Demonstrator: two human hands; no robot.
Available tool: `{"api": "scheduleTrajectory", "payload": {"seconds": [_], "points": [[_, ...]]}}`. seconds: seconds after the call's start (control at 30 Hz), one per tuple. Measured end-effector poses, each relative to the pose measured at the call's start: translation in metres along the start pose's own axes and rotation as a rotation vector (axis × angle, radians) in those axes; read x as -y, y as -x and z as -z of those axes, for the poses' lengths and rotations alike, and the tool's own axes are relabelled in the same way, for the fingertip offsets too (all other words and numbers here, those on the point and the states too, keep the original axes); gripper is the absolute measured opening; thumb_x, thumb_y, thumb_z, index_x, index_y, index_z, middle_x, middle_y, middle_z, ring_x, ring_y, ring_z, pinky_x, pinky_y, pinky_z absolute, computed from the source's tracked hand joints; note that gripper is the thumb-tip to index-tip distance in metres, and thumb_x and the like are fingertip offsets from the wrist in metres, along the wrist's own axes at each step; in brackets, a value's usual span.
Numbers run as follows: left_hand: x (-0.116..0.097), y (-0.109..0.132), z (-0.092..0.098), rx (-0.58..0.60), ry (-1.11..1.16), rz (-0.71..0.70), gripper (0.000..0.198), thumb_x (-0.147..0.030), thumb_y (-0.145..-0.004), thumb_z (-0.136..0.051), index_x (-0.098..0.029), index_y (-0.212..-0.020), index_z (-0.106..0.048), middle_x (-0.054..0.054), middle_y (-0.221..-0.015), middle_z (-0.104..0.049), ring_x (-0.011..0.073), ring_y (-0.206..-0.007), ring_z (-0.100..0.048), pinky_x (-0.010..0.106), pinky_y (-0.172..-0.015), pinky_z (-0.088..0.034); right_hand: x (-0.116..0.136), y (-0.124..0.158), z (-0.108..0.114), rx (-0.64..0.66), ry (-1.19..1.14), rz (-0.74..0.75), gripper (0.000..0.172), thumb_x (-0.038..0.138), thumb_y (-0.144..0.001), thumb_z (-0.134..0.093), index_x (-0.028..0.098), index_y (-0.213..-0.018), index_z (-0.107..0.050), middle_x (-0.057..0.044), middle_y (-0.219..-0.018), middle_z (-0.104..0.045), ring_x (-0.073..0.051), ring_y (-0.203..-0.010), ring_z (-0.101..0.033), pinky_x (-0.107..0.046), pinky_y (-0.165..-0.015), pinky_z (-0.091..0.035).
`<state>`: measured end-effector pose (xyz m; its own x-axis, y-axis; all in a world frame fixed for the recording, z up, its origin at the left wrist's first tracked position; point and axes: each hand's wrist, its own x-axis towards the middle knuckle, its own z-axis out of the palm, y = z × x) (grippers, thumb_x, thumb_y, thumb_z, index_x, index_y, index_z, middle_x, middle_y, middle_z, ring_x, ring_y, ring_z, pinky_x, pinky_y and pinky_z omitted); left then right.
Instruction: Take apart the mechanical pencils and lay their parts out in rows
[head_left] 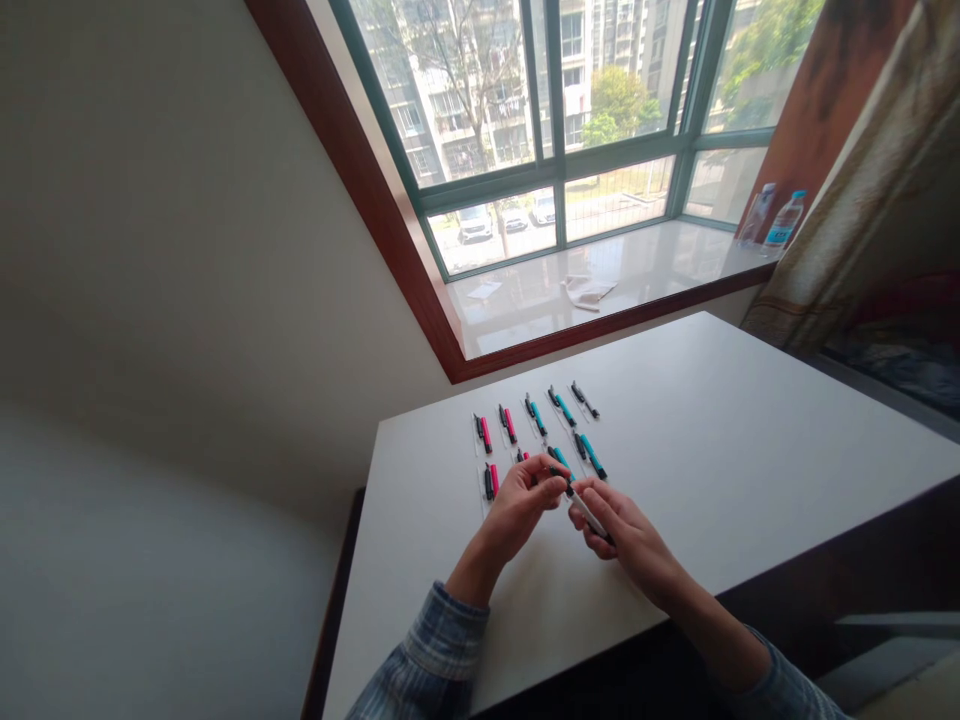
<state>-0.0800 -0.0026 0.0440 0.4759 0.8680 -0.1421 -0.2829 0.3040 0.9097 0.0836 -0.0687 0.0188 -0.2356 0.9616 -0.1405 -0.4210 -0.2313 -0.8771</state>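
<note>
Over the front middle of the table, both hands meet at a pen (590, 513) with a white barrel and black ends. My right hand (622, 530) wraps its fingers round the white barrel. My left hand (527, 500) pinches the black upper end of the same pen; its fingertips partly cover that end. Just beyond the hands lie pens in separate parts, set out in rows: pink barrels (486, 435) and teal barrels (593, 456) beside black pieces and thin refills. A grey and black set (585, 400) ends the far row. My left hand hides part of the near row.
The white table (735, 430) reaches to the window sill (517, 320), where a crumpled cloth (590, 291) lies. Two plastic bottles (784, 222) stand at the sill's right end by a curtain (855, 200). A wall (225, 350) borders the left side.
</note>
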Motion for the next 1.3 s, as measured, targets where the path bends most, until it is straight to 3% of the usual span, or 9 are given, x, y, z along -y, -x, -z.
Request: {"api": "scheduleTrajectory", "payload": {"seconds": [0.13,0.3,0.37,0.47,0.53,0.67,0.9,1.07,1.3], "points": [[0.000,0.000,0.001,0.016,-0.036,0.005,0.044,-0.045,-0.067,-0.092,-0.014,-0.084,-0.067,-0.007,-0.058,-0.044,0.0080,-0.056,-0.040,0.024,-0.060,-0.032,-0.002,-0.001,-0.001,0.043,0.073,-0.020,0.051,0.066,-0.096,-0.056,0.015,-0.092,-0.063,0.001,-0.069,-0.053,-0.007,-0.051,-0.035,-0.024,-0.048,-0.019],[-0.001,0.000,-0.001,-0.004,-0.059,-0.024,0.047,-0.046,-0.066,-0.093,-0.015,-0.078,-0.060,-0.008,-0.059,-0.042,0.0070,-0.056,-0.037,0.023,-0.058,-0.030,-0.002,-0.001,0.001,0.024,0.139,0.047,0.040,0.054,-0.087,-0.076,0.019,-0.091,-0.057,0.002,-0.071,-0.056,-0.012,-0.061,-0.050,-0.024,-0.054,-0.034],[-0.003,0.000,-0.001,-0.007,-0.035,-0.042,0.050,-0.047,-0.065,-0.093,-0.016,-0.076,-0.056,-0.008,-0.060,-0.043,0.0064,-0.056,-0.035,0.022,-0.057,-0.028,-0.002,0.000,0.001,0.006,0.156,0.044,0.041,0.053,-0.086,-0.077,0.020,-0.089,-0.054,0.004,-0.070,-0.055,-0.010,-0.058,-0.047,-0.024,-0.053,-0.032],[-0.005,-0.001,0.000,-0.007,-0.028,-0.062,0.051,-0.046,-0.065,-0.094,-0.016,-0.076,-0.053,-0.007,-0.061,-0.046,0.0057,-0.056,-0.036,0.022,-0.057,-0.028,0.000,0.001,0.000,0.023,0.132,0.033,0.043,0.059,-0.089,-0.071,0.019,-0.097,-0.057,0.004,-0.072,-0.055,-0.007,-0.052,-0.037,-0.023,-0.050,-0.025],[-0.005,-0.001,0.002,0.022,-0.060,-0.055,0.050,-0.045,-0.067,-0.093,-0.016,-0.078,-0.054,-0.007,-0.061,-0.047,0.0063,-0.056,-0.040,0.022,-0.058,-0.029,0.002,0.001,-0.001,0.061,0.108,0.031,0.050,0.066,-0.093,-0.061,0.017,-0.104,-0.060,0.001,-0.075,-0.060,-0.007,-0.051,-0.038,-0.024,-0.049,-0.025],[-0.003,-0.002,0.005,0.075,-0.122,-0.022,0.049,-0.048,-0.069,-0.091,-0.016,-0.081,-0.056,-0.007,-0.058,-0.047,0.0082,-0.054,-0.045,0.023,-0.057,-0.030,0.007,0.001,-0.004,0.078,0.117,0.037,0.059,0.070,-0.096,-0.052,0.013,-0.092,-0.067,-0.003,-0.072,-0.061,-0.009,-0.053,-0.045,-0.026,-0.052,-0.032],[-0.003,-0.003,0.001,-0.009,-0.117,-0.062,0.049,-0.045,-0.067,-0.092,-0.017,-0.076,-0.054,-0.006,-0.060,-0.051,0.0071,-0.055,-0.044,0.022,-0.057,-0.032,0.004,-0.002,-0.002,0.007,0.181,0.092,0.042,0.058,-0.088,-0.073,0.018,-0.088,-0.063,-0.001,-0.072,-0.062,-0.014,-0.062,-0.053,-0.027,-0.059,-0.041],[-0.005,-0.004,0.001,-0.085,-0.028,-0.099,0.053,-0.047,-0.064,-0.094,-0.018,-0.075,-0.051,-0.008,-0.061,-0.046,0.0058,-0.055,-0.040,0.021,-0.057,-0.033,0.002,0.000,0.001,-0.057,0.202,0.082,0.042,0.052,-0.082,-0.081,0.021,-0.084,-0.053,0.002,-0.074,-0.057,-0.011,-0.060,-0.048,-0.024,-0.056,-0.035],[-0.010,-0.005,0.004,-0.115,0.170,-0.173,0.042,-0.045,-0.082,-0.083,-0.019,-0.082,-0.051,-0.012,-0.055,-0.025,0.0057,-0.051,-0.022,0.022,-0.056,-0.031,0.003,0.002,0.002,-0.055,0.147,0.057,0.043,0.060,-0.093,-0.065,0.019,-0.101,-0.062,0.003,-0.075,-0.050,-0.007,-0.054,-0.033,-0.023,-0.048,-0.021]]}}
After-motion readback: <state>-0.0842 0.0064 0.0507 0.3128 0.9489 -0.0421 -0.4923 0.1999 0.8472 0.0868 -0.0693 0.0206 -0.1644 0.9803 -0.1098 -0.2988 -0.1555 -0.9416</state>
